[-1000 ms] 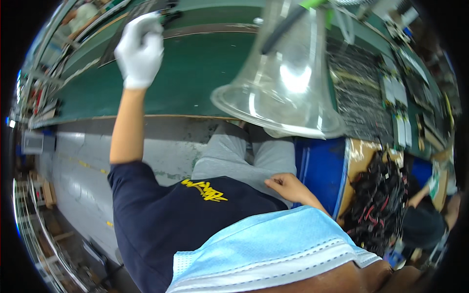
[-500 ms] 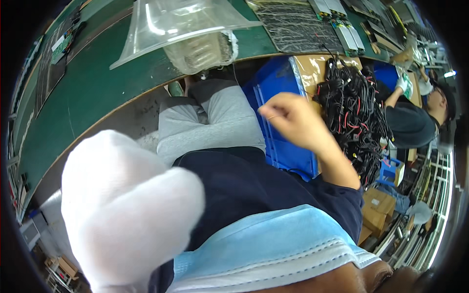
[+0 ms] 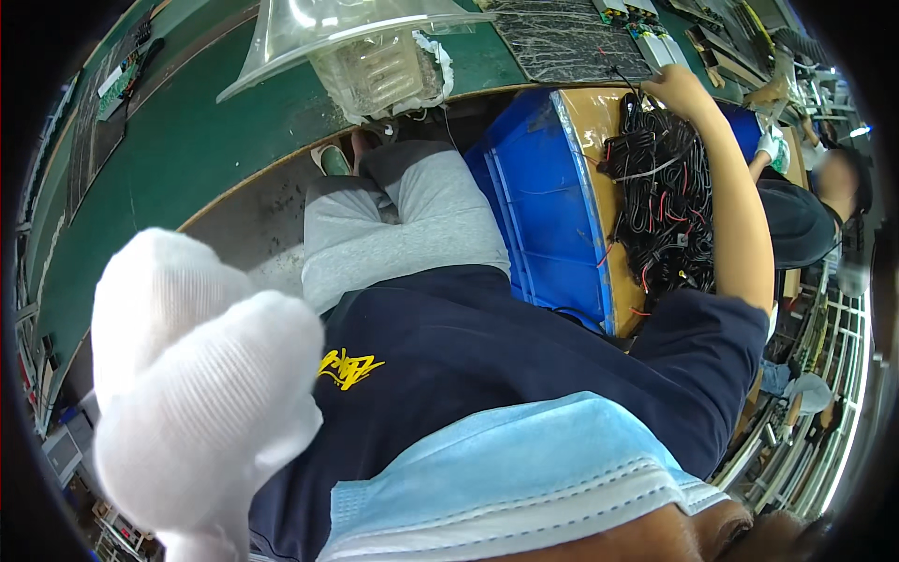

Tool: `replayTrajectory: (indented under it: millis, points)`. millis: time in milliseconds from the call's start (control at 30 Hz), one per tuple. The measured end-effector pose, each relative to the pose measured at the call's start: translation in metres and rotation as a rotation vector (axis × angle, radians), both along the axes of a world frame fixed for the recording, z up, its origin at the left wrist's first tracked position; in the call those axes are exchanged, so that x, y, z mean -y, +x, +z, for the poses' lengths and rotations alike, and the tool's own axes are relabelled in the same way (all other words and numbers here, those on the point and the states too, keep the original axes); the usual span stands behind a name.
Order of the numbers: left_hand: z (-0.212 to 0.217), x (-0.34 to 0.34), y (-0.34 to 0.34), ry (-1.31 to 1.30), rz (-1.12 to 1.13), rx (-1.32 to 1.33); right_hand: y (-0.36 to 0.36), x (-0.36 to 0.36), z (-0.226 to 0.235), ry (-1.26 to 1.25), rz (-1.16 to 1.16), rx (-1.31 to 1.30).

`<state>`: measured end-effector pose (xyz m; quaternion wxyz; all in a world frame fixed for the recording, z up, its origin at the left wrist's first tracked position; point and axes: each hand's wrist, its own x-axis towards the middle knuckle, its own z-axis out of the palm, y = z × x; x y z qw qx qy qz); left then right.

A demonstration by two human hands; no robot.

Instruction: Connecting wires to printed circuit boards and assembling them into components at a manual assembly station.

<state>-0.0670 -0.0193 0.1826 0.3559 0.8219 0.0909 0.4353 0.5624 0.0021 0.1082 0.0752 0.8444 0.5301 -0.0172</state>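
Note:
My left hand (image 3: 197, 384), in a white knitted glove, is raised close to the camera at the lower left. Its fingers are folded together, and whatever they may hold is hidden. My bare right hand (image 3: 682, 92) reaches out to the far end of a heap of black cables (image 3: 663, 206) with red leads. Its fingertips pinch a thin black cable (image 3: 629, 79) there. The heap lies on a sheet of brown cardboard (image 3: 599, 122) on top of a blue plastic bin (image 3: 543, 206), which stands to the right of my legs.
Ahead runs a green worktable (image 3: 215, 140) bearing a clear plastic hood (image 3: 393, 28), a dark streaked panel (image 3: 562, 47) and circuit boards (image 3: 117, 89). Another person (image 3: 796, 215) works at the right, wearing gloves. A blue face mask (image 3: 524, 450) fills the lower edge.
My right hand has moved from above the blue bin, forward and right, to the far end of the cable heap. My left hand has shifted slightly left.

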Motion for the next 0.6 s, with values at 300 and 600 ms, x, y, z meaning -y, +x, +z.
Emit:
replayTrajectory:
  millis: [300,600]
  points:
    - [-0.046,-0.021,0.07,0.309,0.333,-0.103,0.023,-0.039,-0.068,-0.139,0.178,0.163]
    - [-0.193,-0.016,0.067,-0.633,0.246,-0.267,0.04,0.007,0.003,0.226,-0.309,-0.642]
